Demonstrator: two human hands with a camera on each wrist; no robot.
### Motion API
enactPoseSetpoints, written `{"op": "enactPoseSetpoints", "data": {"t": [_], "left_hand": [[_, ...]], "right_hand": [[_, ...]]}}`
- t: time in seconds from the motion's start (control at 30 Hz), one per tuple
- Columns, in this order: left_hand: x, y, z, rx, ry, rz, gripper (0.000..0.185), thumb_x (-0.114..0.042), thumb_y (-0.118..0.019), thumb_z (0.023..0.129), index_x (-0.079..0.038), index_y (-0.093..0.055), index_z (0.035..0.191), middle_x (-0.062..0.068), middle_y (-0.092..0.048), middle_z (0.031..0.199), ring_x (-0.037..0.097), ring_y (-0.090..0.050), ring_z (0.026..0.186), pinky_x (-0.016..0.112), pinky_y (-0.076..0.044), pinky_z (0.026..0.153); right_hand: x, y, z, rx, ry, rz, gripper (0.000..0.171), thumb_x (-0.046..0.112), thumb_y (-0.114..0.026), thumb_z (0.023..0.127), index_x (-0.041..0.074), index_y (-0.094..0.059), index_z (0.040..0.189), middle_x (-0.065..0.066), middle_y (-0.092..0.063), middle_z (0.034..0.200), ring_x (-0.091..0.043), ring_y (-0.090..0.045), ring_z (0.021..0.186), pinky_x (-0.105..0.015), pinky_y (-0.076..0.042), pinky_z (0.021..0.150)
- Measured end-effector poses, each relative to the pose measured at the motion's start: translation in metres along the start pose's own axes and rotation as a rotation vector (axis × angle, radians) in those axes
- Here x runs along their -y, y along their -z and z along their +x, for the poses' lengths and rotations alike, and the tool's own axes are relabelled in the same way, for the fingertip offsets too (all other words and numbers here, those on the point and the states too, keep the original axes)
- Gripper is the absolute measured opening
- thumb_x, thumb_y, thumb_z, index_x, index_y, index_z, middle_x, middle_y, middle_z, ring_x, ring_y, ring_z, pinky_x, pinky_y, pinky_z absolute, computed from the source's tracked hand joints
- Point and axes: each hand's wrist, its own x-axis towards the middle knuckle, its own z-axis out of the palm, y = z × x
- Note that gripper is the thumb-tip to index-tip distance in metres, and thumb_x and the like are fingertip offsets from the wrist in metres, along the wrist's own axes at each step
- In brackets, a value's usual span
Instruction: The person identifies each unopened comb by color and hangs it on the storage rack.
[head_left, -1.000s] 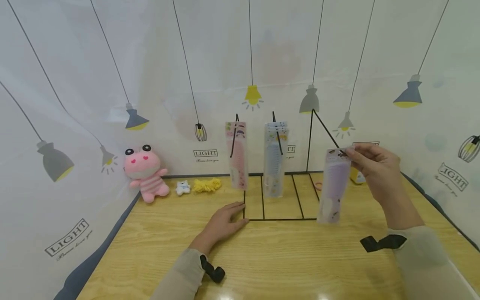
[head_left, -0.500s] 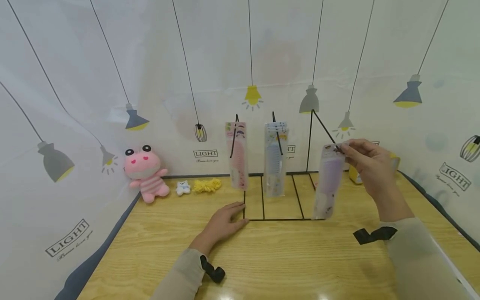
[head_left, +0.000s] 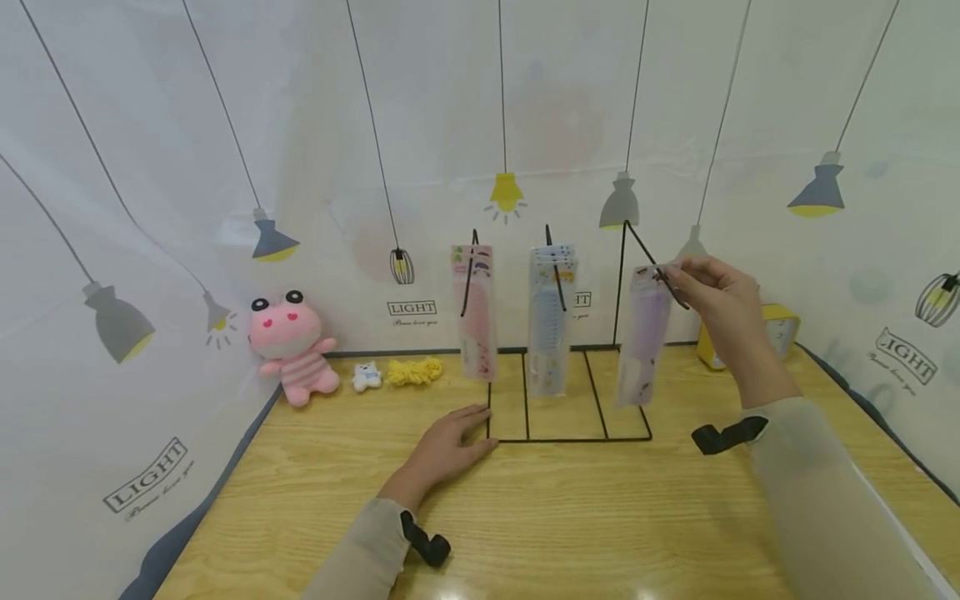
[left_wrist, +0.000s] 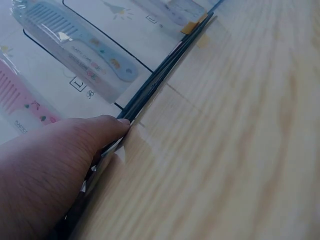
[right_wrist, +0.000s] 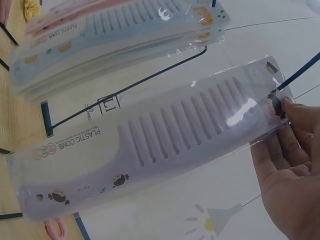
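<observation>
My right hand (head_left: 712,292) hides part of the yellow clock (head_left: 776,327) behind it. In my left wrist view, my left hand (left_wrist: 45,175) is cut off by the frame's edge, and the print on the pink comb (left_wrist: 22,97) is too small to read.

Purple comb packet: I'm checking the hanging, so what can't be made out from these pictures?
- Head view: whether the purple comb packet is threaded on the hook; right hand covers it.
- Right wrist view: packet hole blurred behind fingertips.
- Left wrist view: left hand hides the rack base.

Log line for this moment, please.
right hand: pinches purple comb top at right hook | left hand: rests on rack base | pink, blue combs hung
</observation>
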Motion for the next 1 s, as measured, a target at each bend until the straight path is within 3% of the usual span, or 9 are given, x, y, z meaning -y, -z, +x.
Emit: {"op": "enactPoseSetpoints", "data": {"t": [0.1, 0.33, 0.5, 1.0], "left_hand": [[0.001, 0.0, 0.0, 0.0, -0.004, -0.002, 0.062, -0.051, -0.06, 0.099, -0.019, -0.049, 0.151, 0.0, -0.043, 0.156, 0.025, -0.037, 0.145, 0.049, -0.033, 0.117], [0.002, 0.0, 0.001, -0.001, -0.011, -0.005, 0.064, -0.053, -0.058, 0.099, -0.018, -0.049, 0.151, 0.0, -0.043, 0.156, 0.025, -0.038, 0.145, 0.049, -0.033, 0.117], [0.003, 0.0, 0.002, 0.003, -0.006, -0.002, 0.064, -0.054, -0.058, 0.098, -0.019, -0.048, 0.152, 0.001, -0.042, 0.157, 0.025, -0.037, 0.145, 0.048, -0.032, 0.118], [0.002, -0.001, 0.001, -0.001, -0.005, -0.005, 0.063, -0.052, -0.059, 0.098, -0.019, -0.049, 0.151, 0.0, -0.043, 0.156, 0.026, -0.037, 0.145, 0.05, -0.032, 0.117]], "right_hand": [[-0.001, -0.003, 0.01, -0.015, -0.009, -0.086, 0.037, 0.024, -0.076, 0.092, -0.001, -0.066, 0.117, 0.006, -0.073, 0.105, -0.008, -0.066, 0.1, -0.014, -0.053, 0.084], [-0.005, -0.005, 0.027, -0.028, -0.013, -0.071, 0.033, 0.02, -0.076, 0.091, -0.001, -0.066, 0.116, 0.006, -0.073, 0.101, -0.007, -0.067, 0.096, -0.014, -0.053, 0.083], [-0.007, -0.006, 0.034, -0.044, -0.043, -0.145, 0.036, 0.026, -0.075, 0.092, 0.003, -0.067, 0.119, 0.011, -0.072, 0.101, -0.005, -0.067, 0.096, -0.014, -0.051, 0.083], [-0.012, -0.008, 0.034, -0.084, -0.094, -0.255, 0.044, 0.035, -0.072, 0.093, 0.006, -0.063, 0.125, 0.018, -0.07, 0.1, -0.003, -0.065, 0.097, -0.015, -0.047, 0.086]]}}
